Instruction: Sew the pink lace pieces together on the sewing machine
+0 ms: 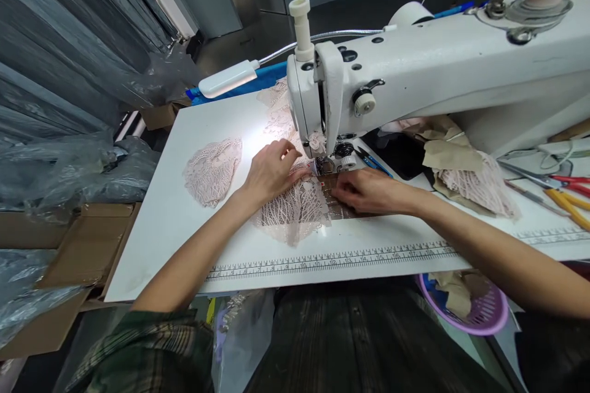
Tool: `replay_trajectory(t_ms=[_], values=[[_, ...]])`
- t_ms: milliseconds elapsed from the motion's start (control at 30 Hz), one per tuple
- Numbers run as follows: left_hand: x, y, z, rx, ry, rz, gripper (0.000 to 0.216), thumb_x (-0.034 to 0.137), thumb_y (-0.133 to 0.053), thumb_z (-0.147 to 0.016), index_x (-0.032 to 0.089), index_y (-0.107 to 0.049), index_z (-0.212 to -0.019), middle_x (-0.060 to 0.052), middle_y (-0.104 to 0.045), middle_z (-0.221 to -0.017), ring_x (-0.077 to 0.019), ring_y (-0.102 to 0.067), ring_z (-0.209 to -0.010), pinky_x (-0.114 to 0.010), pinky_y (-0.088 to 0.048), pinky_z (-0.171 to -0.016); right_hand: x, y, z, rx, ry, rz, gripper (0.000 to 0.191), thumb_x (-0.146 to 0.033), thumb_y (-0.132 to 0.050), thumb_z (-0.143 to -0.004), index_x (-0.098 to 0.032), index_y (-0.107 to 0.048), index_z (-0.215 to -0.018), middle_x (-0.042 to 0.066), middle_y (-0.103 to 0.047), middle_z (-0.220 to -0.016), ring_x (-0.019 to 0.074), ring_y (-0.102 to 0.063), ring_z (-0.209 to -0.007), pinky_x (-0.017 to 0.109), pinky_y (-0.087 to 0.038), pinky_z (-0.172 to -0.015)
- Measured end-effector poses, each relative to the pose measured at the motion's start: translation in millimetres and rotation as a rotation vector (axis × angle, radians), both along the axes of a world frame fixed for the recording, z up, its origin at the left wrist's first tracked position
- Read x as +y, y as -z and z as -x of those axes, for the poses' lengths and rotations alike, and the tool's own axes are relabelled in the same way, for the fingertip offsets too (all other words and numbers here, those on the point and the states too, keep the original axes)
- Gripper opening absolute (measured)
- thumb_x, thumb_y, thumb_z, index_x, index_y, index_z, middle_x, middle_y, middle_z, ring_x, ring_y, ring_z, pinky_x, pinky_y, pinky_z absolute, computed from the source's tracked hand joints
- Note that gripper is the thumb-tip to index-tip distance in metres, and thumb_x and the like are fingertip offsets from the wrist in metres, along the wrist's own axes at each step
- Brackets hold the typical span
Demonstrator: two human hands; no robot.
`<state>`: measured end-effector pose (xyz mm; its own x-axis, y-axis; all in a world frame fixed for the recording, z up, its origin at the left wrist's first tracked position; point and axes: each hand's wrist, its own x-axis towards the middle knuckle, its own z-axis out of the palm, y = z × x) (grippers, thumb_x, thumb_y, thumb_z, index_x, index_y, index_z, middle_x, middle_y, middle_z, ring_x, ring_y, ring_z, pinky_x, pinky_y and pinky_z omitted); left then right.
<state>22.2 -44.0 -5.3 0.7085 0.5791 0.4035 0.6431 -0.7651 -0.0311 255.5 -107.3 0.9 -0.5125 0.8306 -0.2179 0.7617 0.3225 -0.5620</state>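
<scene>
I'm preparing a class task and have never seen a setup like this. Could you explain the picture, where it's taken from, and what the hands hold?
This one picture comes from a camera on the person's head, looking forward and down. Two bare hands work at a white sewing machine. The left hand rests on pale pink lace near the needle area. The right hand is curled over a brownish plate; whether it grips anything is unclear. On the white table are another lace piece, ruler markings along the near edge, and, at right, tools with coloured handles.
</scene>
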Motion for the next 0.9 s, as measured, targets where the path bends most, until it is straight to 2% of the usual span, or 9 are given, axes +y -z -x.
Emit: replay_trajectory(t_ms=[100, 167, 267, 333, 433, 533, 600, 767, 900], values=[[-25, 0.4, 21, -0.025, 0.395, -0.004, 0.025, 0.040, -0.055, -0.093, 0.015, -0.059, -0.088, -0.005, -0.064, -0.081, -0.0147, -0.059, -0.069, -0.027, -0.049, -0.057, 7, 11.1, 0, -0.078, -0.025, -0.352, 0.033, -0.033, -0.038, -0.099, -0.016, -0.066, -0.105, 0.008, -0.066, -0.078, 0.0160, -0.051, -0.060, 0.028, -0.026, -0.054], [-45, 1.2, 28, 0.067, 0.521, 0.063, 0.033, 0.046, -0.053, -0.092, 0.015, -0.058, -0.097, -0.009, -0.066, -0.094, -0.0190, -0.063, -0.082, -0.033, -0.055, -0.068, 9, 20.5, 4, -0.116, -0.108, -0.469, 0.038, -0.032, -0.034, -0.100, -0.020, -0.060, -0.124, 0.009, -0.066, -0.090, 0.0170, -0.051, -0.063, 0.029, -0.024, -0.054], [-65, 9.7, 27, 0.129, 0.510, -0.051, 0.011, 0.023, -0.051, -0.092, 0.014, -0.056, -0.085, -0.007, -0.066, -0.086, -0.0159, -0.061, -0.071, -0.030, -0.053, -0.062, 8, 31.4, 9, -0.153, -0.166, -0.539, 0.041, -0.032, -0.034, -0.100, -0.025, -0.053, -0.135, 0.011, -0.063, -0.103, 0.0189, -0.053, -0.072, 0.028, -0.026, -0.055], [-67, 17.5, 22, 0.066, 0.501, -0.156, 0.015, 0.011, -0.047, -0.089, 0.016, -0.050, -0.076, -0.003, -0.062, -0.071, -0.0126, -0.055, -0.058, -0.026, -0.049, -0.055, 7, 35.5, 10, -0.143, -0.162, -0.543, 0.040, -0.033, -0.035, -0.100, -0.023, -0.057, -0.131, 0.012, -0.062, -0.103, 0.0204, -0.055, -0.077, 0.028, -0.030, -0.057], [-61, 23.5, 14, -0.052, 0.494, -0.184, 0.012, 0.014, -0.045, -0.090, 0.017, -0.050, -0.080, -0.001, -0.061, -0.069, -0.0122, -0.055, -0.058, -0.025, -0.051, -0.056, 4, 39.7, 7, -0.079, -0.130, -0.564, 0.039, -0.035, -0.036, -0.101, -0.022, -0.058, -0.130, 0.012, -0.061, -0.105, 0.0208, -0.057, -0.082, 0.028, -0.037, -0.063], [-56, 20.7, 13, -0.094, 0.459, -0.149, 0.010, 0.024, -0.050, -0.092, 0.015, -0.055, -0.090, -0.005, -0.065, -0.080, -0.0147, -0.062, -0.069, -0.028, -0.055, -0.063, 3, 43.4, 5, -0.058, -0.073, -0.594, 0.042, -0.035, -0.037, -0.101, -0.021, -0.053, -0.137, 0.012, -0.061, -0.108, 0.0192, -0.056, -0.081, 0.028, -0.039, -0.066], [-56, 17.2, 14, -0.087, 0.463, -0.156, 0.012, 0.025, -0.052, -0.092, 0.015, -0.056, -0.087, -0.006, -0.066, -0.081, -0.0152, -0.062, -0.071, -0.028, -0.054, -0.063, 2, 44.9, 5, -0.092, -0.066, -0.617, 0.042, -0.036, -0.037, -0.101, -0.023, -0.053, -0.138, 0.012, -0.060, -0.107, 0.0195, -0.056, -0.080, 0.028, -0.039, -0.064], [-67, 13.8, 16, -0.006, 0.447, -0.307, 0.013, 0.016, -0.053, -0.092, 0.015, -0.060, -0.081, 0.002, -0.058, -0.064, -0.0102, -0.052, -0.052, -0.024, -0.042, -0.046, 0, 44.3, 10, -0.165, -0.104, -0.680, 0.041, -0.038, -0.037, -0.100, -0.031, -0.053, -0.137, 0.010, -0.059, -0.108, 0.0207, -0.055, -0.080, 0.028, -0.031, -0.057], [-70, 14.6, 17, 0.102, 0.422, -0.409, 0.020, 0.010, -0.052, -0.090, 0.017, -0.058, -0.073, 0.004, -0.050, -0.056, -0.0095, -0.045, -0.046, -0.025, -0.033, -0.041, -1, 44.9, 11, -0.169, -0.084, -0.673, 0.041, -0.037, -0.036, -0.100, -0.029, -0.055, -0.136, 0.011, -0.058, -0.108, 0.0191, -0.052, -0.076, 0.028, -0.031, -0.057]])
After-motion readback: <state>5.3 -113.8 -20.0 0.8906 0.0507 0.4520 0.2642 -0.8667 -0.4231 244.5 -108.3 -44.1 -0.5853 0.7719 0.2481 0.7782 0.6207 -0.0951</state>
